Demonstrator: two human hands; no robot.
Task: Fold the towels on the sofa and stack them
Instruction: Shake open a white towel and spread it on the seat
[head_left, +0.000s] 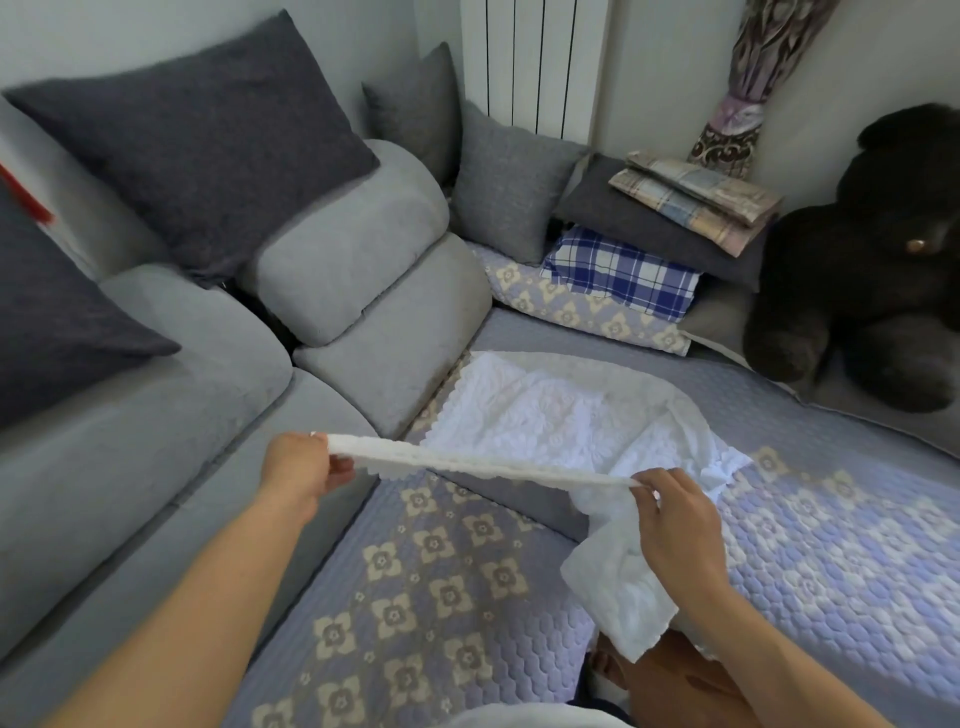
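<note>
A white lace-patterned towel (550, 415) lies spread on the sofa's quilted cover, its near edge lifted and stretched taut between my hands. My left hand (301, 465) pinches the left corner of that edge. My right hand (675, 514) pinches the right corner, and a loose flap of the towel hangs down below it. Folded plaid cloths (696, 195) sit on a dark cushion at the back, above a folded blue checked cloth (621, 273).
Grey sofa back cushions (363, 260) and dark pillows (208, 135) line the left. A large black plush bear (878, 260) sits at the right. The purple floral quilted cover (831, 545) spreads over the seat. A radiator and a tied curtain stand behind.
</note>
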